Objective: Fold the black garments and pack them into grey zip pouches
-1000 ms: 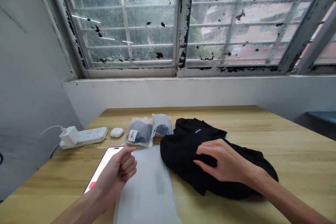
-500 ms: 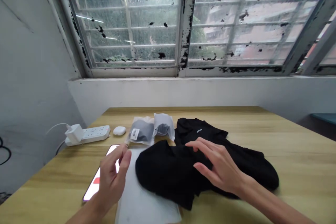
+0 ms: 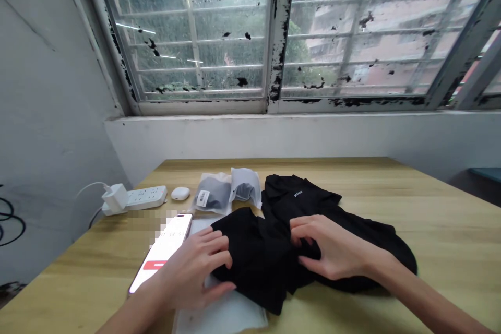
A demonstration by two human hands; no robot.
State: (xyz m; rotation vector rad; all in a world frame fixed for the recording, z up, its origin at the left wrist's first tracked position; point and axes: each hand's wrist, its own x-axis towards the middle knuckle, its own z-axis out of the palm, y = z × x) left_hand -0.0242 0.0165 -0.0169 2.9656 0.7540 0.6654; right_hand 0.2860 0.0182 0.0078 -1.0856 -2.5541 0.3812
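A crumpled black garment (image 3: 270,255) with a small white label lies on the wooden table (image 3: 430,209), partly over a frosted plastic bag (image 3: 223,315). My left hand (image 3: 198,269) rests on the garment's left edge, its fingers curled against the cloth. On the middle of the garment my right hand (image 3: 332,248) curls its fingers into the fabric. A phone (image 3: 164,250) with a lit screen lies just left of my left hand.
Two small plastic packets (image 3: 213,193) (image 3: 245,188) with dark cloth sit behind the garment. A white earbud case (image 3: 180,193) and a white power strip (image 3: 136,197) with a charger lie at the left. The wall and window stand beyond the table's far edge.
The black garment has been drawn left over the plastic bag. My left hand has moved off the phone onto the garment's edge. My right hand's fingers have curled into the cloth.
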